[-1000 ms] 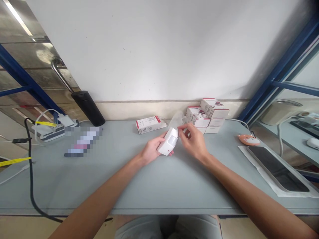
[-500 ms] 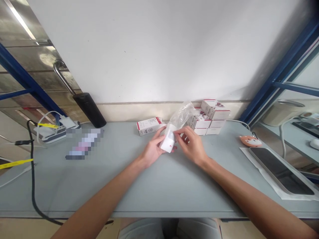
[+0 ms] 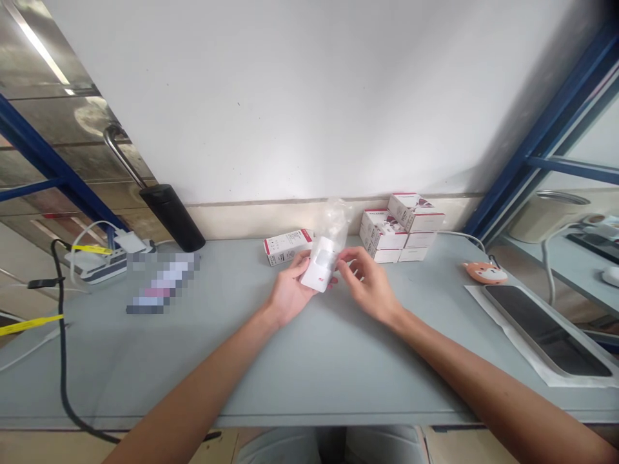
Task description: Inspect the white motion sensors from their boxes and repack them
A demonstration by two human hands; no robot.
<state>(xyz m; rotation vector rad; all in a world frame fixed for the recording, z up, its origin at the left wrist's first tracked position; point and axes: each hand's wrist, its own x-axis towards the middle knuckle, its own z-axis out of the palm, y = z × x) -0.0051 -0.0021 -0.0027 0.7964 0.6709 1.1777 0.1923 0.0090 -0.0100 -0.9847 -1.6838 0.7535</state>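
Observation:
A white motion sensor (image 3: 316, 274) with a greyish window and a small red mark lies tilted in my left hand (image 3: 292, 293), whose thumb and fingers clasp its sides. From its upper end a clear plastic bag (image 3: 333, 218) sticks up toward the wall. At the sensor's right edge is my right hand (image 3: 370, 283), fingers curled and thumb close to the index fingertip; what is pinched there, if anything, is too small to make out. Just behind my left hand, a white and red carton (image 3: 289, 246) rests on its side.
Several white and red cartons (image 3: 403, 229) are stacked by the wall. A black bottle-like cylinder (image 3: 175, 218), a power strip (image 3: 104, 264) and a pixelated flat object (image 3: 162, 283) occupy the left. An orange animal-face case (image 3: 485, 272) and a dark-screened device (image 3: 546, 330) lie right on the grey table (image 3: 309, 367).
The sensor has shifted slightly left and turned so its front faces me more. The plastic bag's loose end has swung left, away from the carton stack. My right hand stays beside it.

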